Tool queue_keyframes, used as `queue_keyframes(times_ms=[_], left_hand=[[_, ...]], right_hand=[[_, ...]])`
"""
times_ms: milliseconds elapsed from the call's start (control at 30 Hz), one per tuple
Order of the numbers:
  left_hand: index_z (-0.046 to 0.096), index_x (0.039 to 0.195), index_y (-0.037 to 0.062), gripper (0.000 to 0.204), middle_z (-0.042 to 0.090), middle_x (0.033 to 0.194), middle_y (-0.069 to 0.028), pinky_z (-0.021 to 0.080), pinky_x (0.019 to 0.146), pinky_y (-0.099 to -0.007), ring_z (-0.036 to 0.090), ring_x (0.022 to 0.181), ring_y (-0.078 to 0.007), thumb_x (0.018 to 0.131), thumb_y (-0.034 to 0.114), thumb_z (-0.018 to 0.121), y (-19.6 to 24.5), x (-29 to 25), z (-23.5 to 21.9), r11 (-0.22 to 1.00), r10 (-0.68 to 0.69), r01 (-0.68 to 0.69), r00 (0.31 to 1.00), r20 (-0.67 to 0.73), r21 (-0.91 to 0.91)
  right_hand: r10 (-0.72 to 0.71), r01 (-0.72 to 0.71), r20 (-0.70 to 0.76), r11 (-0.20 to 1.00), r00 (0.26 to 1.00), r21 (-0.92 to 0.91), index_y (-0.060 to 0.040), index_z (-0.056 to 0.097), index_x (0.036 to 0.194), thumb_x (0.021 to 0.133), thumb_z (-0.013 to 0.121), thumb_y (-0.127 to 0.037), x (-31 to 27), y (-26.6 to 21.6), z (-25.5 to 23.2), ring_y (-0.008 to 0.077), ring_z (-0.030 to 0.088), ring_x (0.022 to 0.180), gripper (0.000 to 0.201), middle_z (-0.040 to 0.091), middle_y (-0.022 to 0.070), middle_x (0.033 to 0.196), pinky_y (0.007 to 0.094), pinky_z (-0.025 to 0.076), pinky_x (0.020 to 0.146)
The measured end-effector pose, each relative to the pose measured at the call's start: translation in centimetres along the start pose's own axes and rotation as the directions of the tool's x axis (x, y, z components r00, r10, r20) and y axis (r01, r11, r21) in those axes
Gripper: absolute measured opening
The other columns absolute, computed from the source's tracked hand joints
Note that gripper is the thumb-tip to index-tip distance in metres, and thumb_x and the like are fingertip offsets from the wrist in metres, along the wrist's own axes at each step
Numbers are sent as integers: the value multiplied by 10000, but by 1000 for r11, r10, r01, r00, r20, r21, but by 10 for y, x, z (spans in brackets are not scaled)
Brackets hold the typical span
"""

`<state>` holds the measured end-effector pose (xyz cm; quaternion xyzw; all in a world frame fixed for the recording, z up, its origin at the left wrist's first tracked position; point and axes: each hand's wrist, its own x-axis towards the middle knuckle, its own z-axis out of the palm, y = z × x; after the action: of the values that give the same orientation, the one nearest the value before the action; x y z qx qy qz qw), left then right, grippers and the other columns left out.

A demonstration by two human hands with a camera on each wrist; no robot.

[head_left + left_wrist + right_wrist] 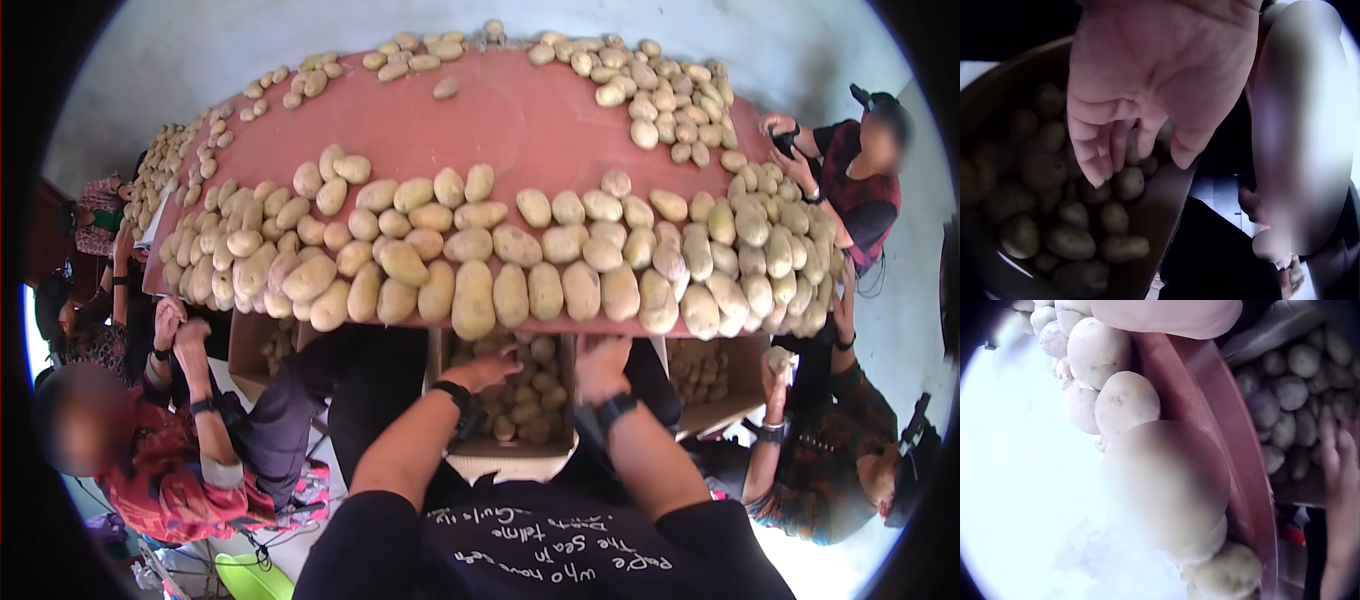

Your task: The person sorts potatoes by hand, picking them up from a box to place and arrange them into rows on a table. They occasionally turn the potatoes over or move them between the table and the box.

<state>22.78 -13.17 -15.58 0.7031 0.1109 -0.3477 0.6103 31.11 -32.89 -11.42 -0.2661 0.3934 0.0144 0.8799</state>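
Observation:
My left hand point(487, 370) hangs over an open cardboard box point(512, 467) of potatoes point(525, 412), below the table's front edge. In the left wrist view the fingers point(1089, 159) bend loosely downward close over the potatoes point(1071, 241), with no potato gripped. My right hand point(604, 368) is at the table's front edge, beside the box. Only a pale part of that hand shows at the top of the right wrist view, next to potatoes point(1127, 400) lining the red table edge point(1235, 419). Its fingertips are hidden, so I cannot tell whether it holds anything.
The red table point(490, 120) carries dense rows of potatoes point(474, 300) along its front and a pile point(680, 100) at back right. More potato boxes point(255, 350) stand under the edge on both sides. People sit left and right; one hand at right holds a potato point(780, 360).

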Motion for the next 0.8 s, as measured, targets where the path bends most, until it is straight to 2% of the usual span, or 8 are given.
queue_keyframes(times_ms=[67,100,167,233,367,500,600,800], left_hand=[[301,1380,-20,711,474,1302,-229,382,994,-379,493,1168,-310,849,349,597,-31,46,7,920,184,-125,975,-128,372],[334,1360,-34,710,478,1293,-259,357,1011,-387,475,1195,-331,840,372,596,-50,71,12,827,264,-122,946,-189,549],[435,1303,-13,654,484,1303,-244,336,1027,-391,445,1233,-329,833,415,586,-21,77,7,862,-40,84,994,-98,501],[494,1261,24,539,493,1304,-211,348,1025,-402,464,1218,-321,851,367,570,0,76,2,863,-82,55,996,30,502],[568,1183,55,426,559,1232,-175,370,993,-401,512,1151,-307,853,325,566,18,68,10,876,161,-42,965,-208,481],[569,1195,90,435,566,1229,-152,370,993,-398,509,1155,-300,845,348,575,13,73,9,872,120,56,939,-323,486],[569,1204,117,442,572,1226,-134,369,992,-395,507,1158,-295,838,365,582,7,62,5,884,64,106,937,-343,455],[575,1173,75,385,625,1030,-127,456,825,-357,589,955,-249,817,223,574,-11,25,-5,963,30,29,977,-212,270]], right_hand=[[124,-143,-207,987,970,-76,-101,570,993,932,409,-388,-15,28,-36,160,595,739,335,615,35,869,283,503,626],[195,-197,-27,967,980,-160,-75,575,885,920,416,-320,-25,41,-56,181,574,618,294,598,68,740,299,491,548],[469,-338,47,698,882,-631,-77,555,826,890,459,-242,-28,60,-85,188,566,618,202,582,54,727,284,456,545],[375,-179,54,559,925,-810,-67,580,924,890,471,-185,-41,76,-78,159,578,722,164,588,46,798,273,446,613],[478,160,293,299,828,-941,-53,591,998,893,479,-144,-14,93,-107,141,578,777,179,597,45,839,274,443,649],[511,276,285,95,811,-956,-61,603,1013,876,501,-138,-6,90,-103,183,596,753,188,622,70,840,293,451,652],[671,723,308,-514,674,-461,-90,619,1042,849,534,-168,2,86,-106,258,592,888,225,618,110,939,366,461,726],[603,642,234,-750,763,-158,-115,587,1137,818,579,-248,-45,54,-44,352,435,1166,345,444,149,1267,509,408,876]])
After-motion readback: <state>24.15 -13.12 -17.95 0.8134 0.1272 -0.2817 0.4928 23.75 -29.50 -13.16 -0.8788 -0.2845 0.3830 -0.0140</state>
